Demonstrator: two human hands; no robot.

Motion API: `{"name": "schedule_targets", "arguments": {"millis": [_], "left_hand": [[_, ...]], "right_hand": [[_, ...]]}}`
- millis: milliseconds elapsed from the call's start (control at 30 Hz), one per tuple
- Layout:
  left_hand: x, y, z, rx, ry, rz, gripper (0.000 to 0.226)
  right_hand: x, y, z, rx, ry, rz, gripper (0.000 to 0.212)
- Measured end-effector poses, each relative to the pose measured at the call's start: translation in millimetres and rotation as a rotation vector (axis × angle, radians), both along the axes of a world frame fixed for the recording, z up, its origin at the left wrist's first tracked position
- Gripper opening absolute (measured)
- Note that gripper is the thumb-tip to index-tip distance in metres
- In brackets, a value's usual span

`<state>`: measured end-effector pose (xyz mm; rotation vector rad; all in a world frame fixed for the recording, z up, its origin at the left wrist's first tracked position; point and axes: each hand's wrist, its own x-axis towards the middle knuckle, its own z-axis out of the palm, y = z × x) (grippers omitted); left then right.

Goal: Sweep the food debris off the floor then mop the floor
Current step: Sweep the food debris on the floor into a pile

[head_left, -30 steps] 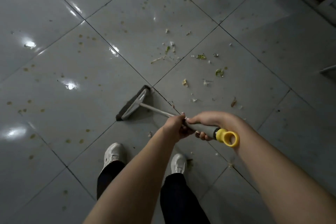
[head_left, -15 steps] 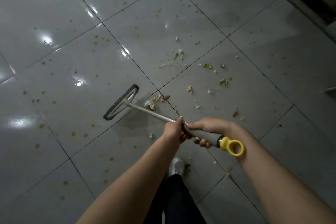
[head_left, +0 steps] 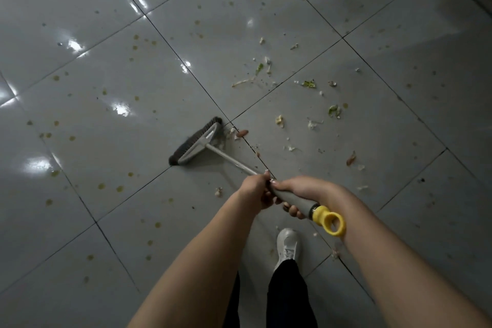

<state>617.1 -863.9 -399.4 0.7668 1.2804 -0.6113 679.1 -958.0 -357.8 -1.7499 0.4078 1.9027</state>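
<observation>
Both the left hand (head_left: 254,190) and right hand (head_left: 303,189) were clenched around the broom (head_left: 213,148) handle. Bristles rested on floor (head_left: 106,120) beside food debris (head_left: 241,133).

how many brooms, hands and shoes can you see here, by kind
Grey-handled broom with a yellow hanging loop: 1
Bare hands gripping the broom handle: 2, left hand and right hand
White sneaker: 1
Total: 4
Scattered food scraps on the grey tiled floor are too many and small to count.
</observation>
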Motion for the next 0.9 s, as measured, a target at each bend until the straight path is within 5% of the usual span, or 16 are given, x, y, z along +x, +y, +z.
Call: {"name": "schedule_targets", "arguments": {"millis": [400, 667, 900], "left_hand": [[54.7, -144.8, 40.3, -0.021, -0.056, 0.041, 0.038], [24.5, -110.1, 43.2, 0.209, 0.013, 0.124, 0.037], [2.5, -93.6, 7.4, 0.041, 0.042, 0.067, 0.035]], "right_hand": [[57.5, -139.6, 71.6, 0.013, -0.112, 0.047, 0.038], [38.9, -105.6, 62.4, 0.162, 0.002, 0.066, 0.034], [15.8, -90.0, 17.5, 0.113, 0.004, 0.101, 0.037]]}}
